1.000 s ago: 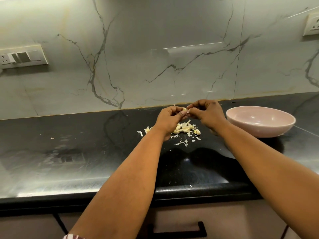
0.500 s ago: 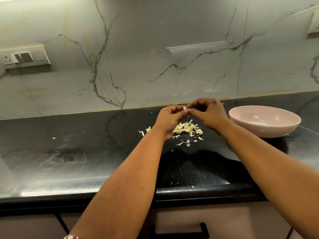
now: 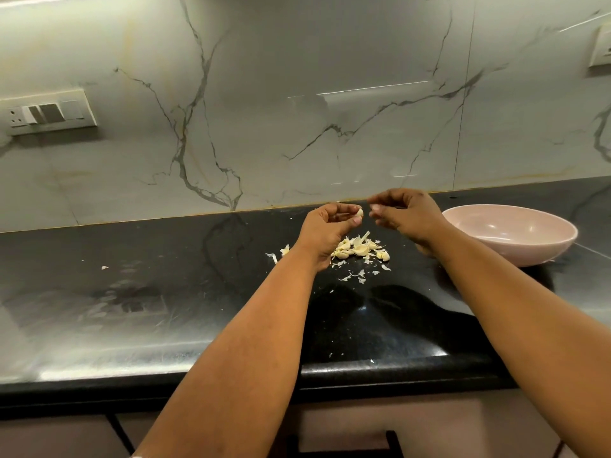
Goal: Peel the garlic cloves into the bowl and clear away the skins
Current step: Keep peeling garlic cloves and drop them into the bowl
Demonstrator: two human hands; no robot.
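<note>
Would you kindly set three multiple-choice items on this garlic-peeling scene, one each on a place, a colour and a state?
1. Where is the bowl relative to the pile of cloves and skins?
A. To its left
B. To its right
C. Directly on top of it

2. What colour is the bowl?
A. Pale pink
B. Dark blue
C. Green

3. What is the left hand doing?
A. Lying flat on the counter
B. Pinching a clove above the pile
C. Gripping the bowl's rim

Answers:
1. B: the bowl sits on the counter right of the pile, beyond the right hand.
2. A: its wall and inside are pale pink.
3. B: thumb and fingers hold a pale clove in the air, apart from the right hand.
</note>
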